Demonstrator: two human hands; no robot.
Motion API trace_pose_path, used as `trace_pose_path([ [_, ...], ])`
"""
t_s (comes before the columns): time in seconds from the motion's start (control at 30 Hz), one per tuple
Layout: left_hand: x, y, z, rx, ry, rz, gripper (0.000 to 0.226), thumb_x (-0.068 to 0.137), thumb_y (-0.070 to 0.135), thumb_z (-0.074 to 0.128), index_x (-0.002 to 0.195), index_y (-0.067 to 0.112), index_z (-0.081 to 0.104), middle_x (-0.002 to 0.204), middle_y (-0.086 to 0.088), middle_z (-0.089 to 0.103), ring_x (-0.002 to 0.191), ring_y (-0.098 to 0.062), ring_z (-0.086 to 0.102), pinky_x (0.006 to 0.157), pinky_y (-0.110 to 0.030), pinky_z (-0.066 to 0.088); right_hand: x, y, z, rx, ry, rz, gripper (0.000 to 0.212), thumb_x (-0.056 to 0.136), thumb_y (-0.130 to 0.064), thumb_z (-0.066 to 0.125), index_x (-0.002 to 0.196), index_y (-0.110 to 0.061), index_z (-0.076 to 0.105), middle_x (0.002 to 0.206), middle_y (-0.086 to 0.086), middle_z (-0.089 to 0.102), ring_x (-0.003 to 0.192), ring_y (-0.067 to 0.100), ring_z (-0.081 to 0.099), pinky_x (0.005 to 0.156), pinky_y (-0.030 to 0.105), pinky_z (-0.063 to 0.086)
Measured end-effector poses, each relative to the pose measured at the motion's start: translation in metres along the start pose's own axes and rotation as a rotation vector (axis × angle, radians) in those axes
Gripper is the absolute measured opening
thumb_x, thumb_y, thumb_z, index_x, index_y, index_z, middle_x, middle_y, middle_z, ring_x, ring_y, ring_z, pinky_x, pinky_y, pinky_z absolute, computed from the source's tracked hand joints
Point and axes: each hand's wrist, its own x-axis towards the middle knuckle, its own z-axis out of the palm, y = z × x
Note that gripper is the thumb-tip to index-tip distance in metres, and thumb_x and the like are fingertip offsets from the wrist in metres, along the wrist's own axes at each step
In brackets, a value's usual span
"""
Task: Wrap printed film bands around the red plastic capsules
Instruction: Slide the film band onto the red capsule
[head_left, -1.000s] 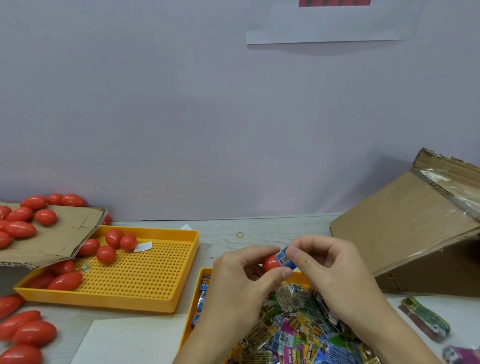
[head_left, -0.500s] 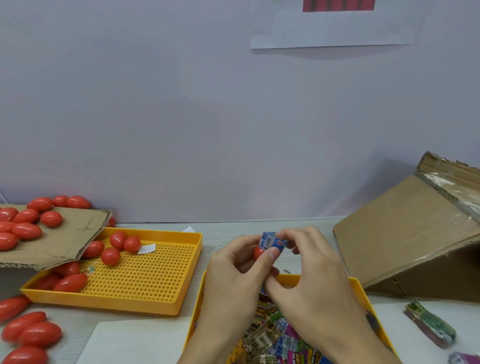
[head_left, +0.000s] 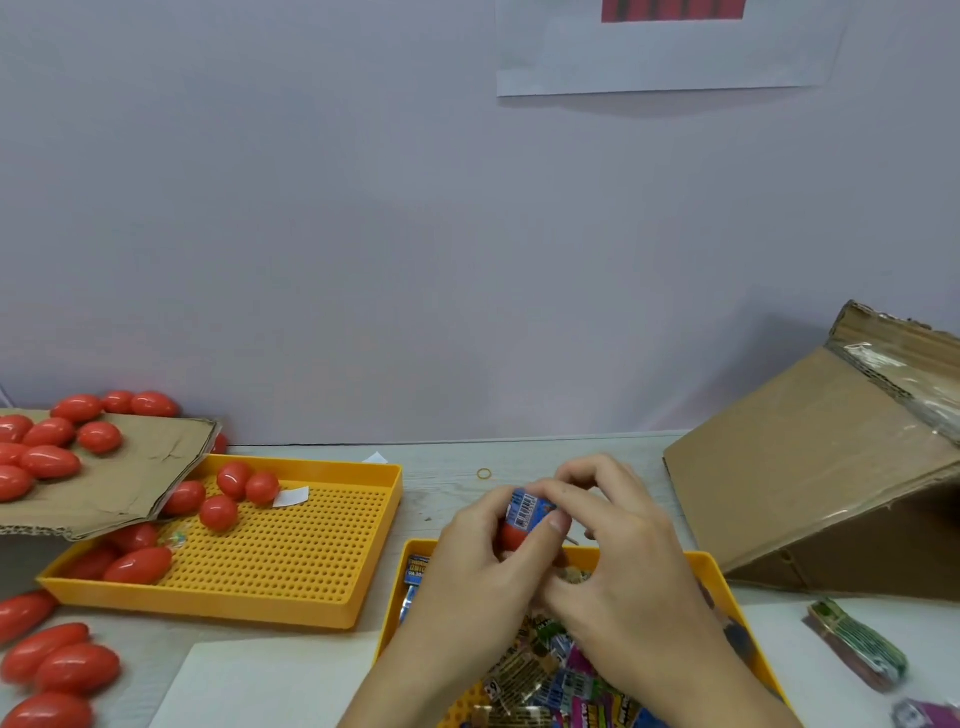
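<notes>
Both hands meet above the far edge of the near yellow tray (head_left: 719, 566), holding one red capsule (head_left: 511, 535) between them; the left hand (head_left: 467, 566) curls round the capsule from the left, its thumb pressed on the lower edge of the blue printed film band (head_left: 527, 509) that sits over the capsule's upper part; the right hand (head_left: 613, 551) curls in from the right, its fingertips pinching the top of the band; the near tray is heaped with loose printed bands (head_left: 566, 675); to the left, a perforated yellow tray (head_left: 311, 551) holds several bare red capsules (head_left: 234, 493), with more on a cardboard sheet (head_left: 130, 478) overlapping its far left corner and on the worktop (head_left: 447, 467) at the left edge; a tilted cardboard box (head_left: 810, 467) stands to the right.
</notes>
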Motion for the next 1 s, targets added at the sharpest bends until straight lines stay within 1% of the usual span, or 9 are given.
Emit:
trace_pose_path([
  [0.1, 0.000, -0.001, -0.002, 0.018, -0.050, -0.026, 0.015, 0.096, 0.038, 0.059, 0.087, 0.030, 0.067, 0.069, -0.002, 0.062, 0.064, -0.012, 0.058, 0.060, -0.029, 0.052, 0.001, 0.003, -0.002, 0.015, -0.034, 0.007, 0.041, 0.072, -0.043, 0.063, 0.111, -0.030, 0.069, 0.100, -0.022, 0.045, 0.102, 0.005, 0.051, 0.078, 0.010, 0.040],
  [0.23, 0.001, -0.002, -0.003, 0.011, -0.079, -0.059, 0.023, 0.085, 0.046, 0.057, 0.084, 0.025, 0.065, 0.059, -0.001, 0.060, 0.056, -0.016, 0.060, 0.060, -0.038, 0.050, 0.000, 0.006, -0.002, 0.049, -0.050, 0.011, 0.042, 0.074, -0.034, 0.066, 0.115, -0.028, 0.067, 0.104, -0.023, 0.045, 0.104, 0.003, 0.051, 0.080, 0.007, 0.038],
  [0.37, 0.001, -0.002, 0.000, -0.038, -0.026, -0.036, 0.025, 0.090, 0.052, 0.054, 0.090, 0.033, 0.069, 0.075, -0.004, 0.067, 0.065, -0.008, 0.062, 0.059, -0.025, 0.049, 0.000, 0.005, -0.003, 0.073, -0.035, 0.013, 0.039, 0.078, -0.039, 0.065, 0.117, -0.032, 0.066, 0.105, -0.023, 0.048, 0.104, 0.002, 0.053, 0.078, 0.004, 0.039],
  [0.47, 0.000, -0.001, 0.002, -0.190, 0.016, -0.101, 0.031, 0.101, 0.040, 0.044, 0.093, 0.032, 0.072, 0.074, 0.000, 0.068, 0.072, -0.011, 0.064, 0.064, -0.026, 0.051, 0.002, 0.003, -0.005, 0.080, -0.040, 0.011, 0.044, 0.077, -0.048, 0.058, 0.118, -0.034, 0.066, 0.104, -0.022, 0.051, 0.104, 0.002, 0.054, 0.079, 0.004, 0.039],
  [0.63, 0.001, 0.003, 0.012, -0.588, 0.067, -0.231, 0.036, 0.086, 0.037, 0.051, 0.087, 0.011, 0.076, 0.071, -0.016, 0.064, 0.067, -0.020, 0.062, 0.061, -0.029, 0.054, 0.003, 0.005, -0.006, 0.143, -0.021, 0.028, 0.043, 0.079, -0.039, 0.068, 0.119, -0.025, 0.067, 0.105, -0.019, 0.054, 0.105, 0.001, 0.054, 0.078, 0.001, 0.038],
  [0.7, 0.002, 0.003, 0.013, -0.617, 0.078, -0.231, 0.037, 0.086, 0.037, 0.052, 0.088, 0.009, 0.076, 0.073, -0.018, 0.066, 0.068, -0.021, 0.064, 0.062, -0.029, 0.055, 0.004, 0.005, -0.006, 0.120, -0.029, 0.020, 0.043, 0.081, -0.040, 0.067, 0.120, -0.024, 0.067, 0.106, -0.019, 0.054, 0.105, 0.000, 0.054, 0.078, 0.001, 0.037],
  [0.8, 0.003, 0.002, 0.015, -0.525, 0.136, -0.202, 0.036, 0.086, 0.037, 0.060, 0.103, 0.008, 0.071, 0.089, -0.017, 0.070, 0.080, -0.023, 0.067, 0.067, -0.037, 0.058, 0.004, 0.006, -0.008, 0.076, -0.062, 0.019, 0.044, 0.082, -0.044, 0.061, 0.123, -0.028, 0.064, 0.106, -0.021, 0.052, 0.105, -0.001, 0.053, 0.078, 0.004, 0.039],
  [0.87, 0.004, 0.003, 0.015, -0.457, 0.168, -0.190, 0.038, 0.078, 0.034, 0.066, 0.103, 0.005, 0.069, 0.086, -0.012, 0.068, 0.080, -0.018, 0.067, 0.070, -0.039, 0.058, 0.004, 0.007, -0.009, 0.050, -0.074, 0.018, 0.044, 0.081, -0.042, 0.061, 0.123, -0.032, 0.064, 0.106, -0.023, 0.052, 0.106, 0.000, 0.052, 0.079, 0.007, 0.039],
  [1.0, 0.004, 0.008, 0.011, -0.731, 0.114, -0.253, 0.034, 0.085, 0.024, 0.056, 0.092, -0.004, 0.073, 0.078, -0.022, 0.064, 0.070, -0.027, 0.064, 0.062, -0.032, 0.057, 0.004, 0.005, -0.009, 0.145, 0.027, 0.036, 0.046, 0.075, -0.039, 0.079, 0.118, -0.034, 0.065, 0.103, -0.020, 0.060, 0.103, 0.003, 0.057, 0.076, 0.008, 0.041],
])
